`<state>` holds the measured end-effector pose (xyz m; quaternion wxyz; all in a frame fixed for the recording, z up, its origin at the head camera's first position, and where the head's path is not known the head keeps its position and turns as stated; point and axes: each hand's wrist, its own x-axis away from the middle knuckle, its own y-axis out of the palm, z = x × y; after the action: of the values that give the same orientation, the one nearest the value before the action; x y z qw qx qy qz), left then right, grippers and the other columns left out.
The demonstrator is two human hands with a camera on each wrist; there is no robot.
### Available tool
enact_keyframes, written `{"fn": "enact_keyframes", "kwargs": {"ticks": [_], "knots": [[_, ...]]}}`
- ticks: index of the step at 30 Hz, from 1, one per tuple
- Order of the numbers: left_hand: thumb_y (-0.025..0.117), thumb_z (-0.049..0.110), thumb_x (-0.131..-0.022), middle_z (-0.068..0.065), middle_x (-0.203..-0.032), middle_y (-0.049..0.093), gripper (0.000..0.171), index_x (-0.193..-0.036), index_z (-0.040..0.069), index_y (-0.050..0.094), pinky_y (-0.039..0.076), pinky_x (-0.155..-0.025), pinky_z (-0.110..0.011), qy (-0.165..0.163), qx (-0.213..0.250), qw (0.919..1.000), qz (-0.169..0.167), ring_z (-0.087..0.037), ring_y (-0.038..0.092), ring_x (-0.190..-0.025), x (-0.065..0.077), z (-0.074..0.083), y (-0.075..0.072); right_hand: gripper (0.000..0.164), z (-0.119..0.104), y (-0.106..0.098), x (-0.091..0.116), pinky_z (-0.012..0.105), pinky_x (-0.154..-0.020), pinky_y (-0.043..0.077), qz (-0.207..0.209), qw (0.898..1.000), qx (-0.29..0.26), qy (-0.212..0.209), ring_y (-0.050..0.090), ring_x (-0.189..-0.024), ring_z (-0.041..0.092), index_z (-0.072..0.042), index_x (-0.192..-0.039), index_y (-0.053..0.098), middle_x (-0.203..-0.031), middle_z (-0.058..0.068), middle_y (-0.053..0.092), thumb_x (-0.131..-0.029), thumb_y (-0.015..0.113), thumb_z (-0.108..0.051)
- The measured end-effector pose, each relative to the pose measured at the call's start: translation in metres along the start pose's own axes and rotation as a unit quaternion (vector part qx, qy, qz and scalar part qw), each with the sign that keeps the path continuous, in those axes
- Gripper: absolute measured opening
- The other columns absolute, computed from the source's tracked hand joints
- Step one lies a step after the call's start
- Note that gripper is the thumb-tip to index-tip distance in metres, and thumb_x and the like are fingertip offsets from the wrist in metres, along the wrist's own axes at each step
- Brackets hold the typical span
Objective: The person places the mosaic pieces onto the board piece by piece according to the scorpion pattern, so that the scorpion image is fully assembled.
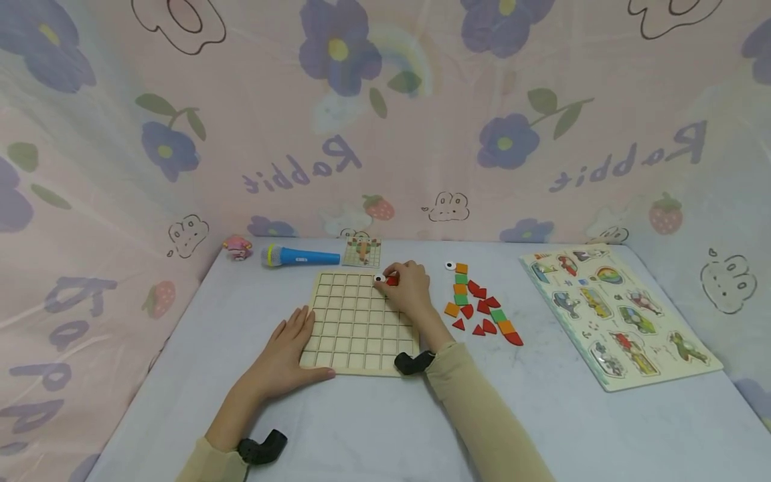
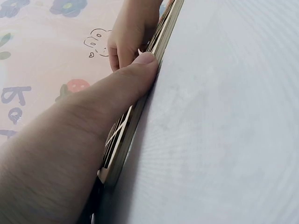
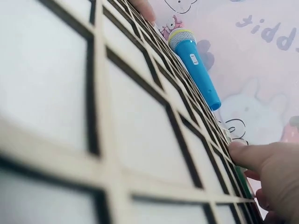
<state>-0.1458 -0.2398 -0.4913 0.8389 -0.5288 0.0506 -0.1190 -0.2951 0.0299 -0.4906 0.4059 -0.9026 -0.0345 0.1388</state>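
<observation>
A pale wooden grid board [image 1: 355, 321] lies flat on the table. My left hand [image 1: 289, 351] rests along its left side, fingers spread and thumb over the front edge; in the left wrist view the thumb [image 2: 135, 70] presses on that edge. Over the board's far right corner, my right hand [image 1: 411, 288] pinches a white round eye piece [image 1: 379, 278] between thumb and fingertips. A red piece [image 1: 393, 281] shows in the gap behind the thumb. In the right wrist view a bit of green [image 3: 243, 181] shows below the thumb [image 3: 240, 151], at the board's edge.
Several red, green and orange pieces [image 1: 460, 279] and another eye piece [image 1: 450, 266] lie right of the board. Behind it are a pattern card [image 1: 363, 252], a blue toy microphone [image 1: 307, 257] and a pink figurine [image 1: 237, 248]. A picture puzzle board [image 1: 620, 314] lies far right.
</observation>
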Motion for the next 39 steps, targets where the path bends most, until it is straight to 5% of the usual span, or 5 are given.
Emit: {"fn": "enact_keyframes", "kwargs": {"ticks": [12,29,39], "knots": [[0.074,0.078,-0.081,-0.022,-0.176,0.014,0.130,-0.166,-0.003,0.021,0.010,-0.131,-0.061,0.004,0.005,1.0000,0.000,-0.040,0.009,-0.164,0.003,0.005,0.000,0.027,0.006,-0.001,0.007,0.056,-0.091,0.045,0.005,0.999,-0.004,-0.040,0.055,-0.106,0.037,-0.017,-0.118,0.081,-0.115,0.018,0.063,-0.096,0.077,-0.033],[0.074,0.080,-0.080,-0.021,-0.177,0.011,0.132,-0.167,-0.003,0.018,0.007,-0.131,-0.059,0.001,0.006,1.0000,-0.006,-0.038,0.006,-0.165,0.004,0.000,0.001,0.037,-0.004,-0.004,0.009,0.061,-0.095,0.039,0.003,1.000,0.006,-0.030,0.055,-0.112,0.040,-0.018,-0.127,0.077,-0.120,0.018,0.064,-0.097,0.076,-0.040],[0.073,0.080,-0.080,-0.022,-0.176,0.012,0.132,-0.167,-0.003,0.019,0.008,-0.131,-0.058,0.000,-0.002,1.0000,-0.005,-0.038,0.007,-0.165,0.001,0.000,-0.001,0.035,-0.001,-0.013,0.005,0.062,-0.092,0.041,0.029,0.999,-0.017,-0.010,0.057,-0.108,0.039,-0.012,-0.127,0.076,-0.107,0.014,0.066,-0.098,0.076,-0.033]]}}
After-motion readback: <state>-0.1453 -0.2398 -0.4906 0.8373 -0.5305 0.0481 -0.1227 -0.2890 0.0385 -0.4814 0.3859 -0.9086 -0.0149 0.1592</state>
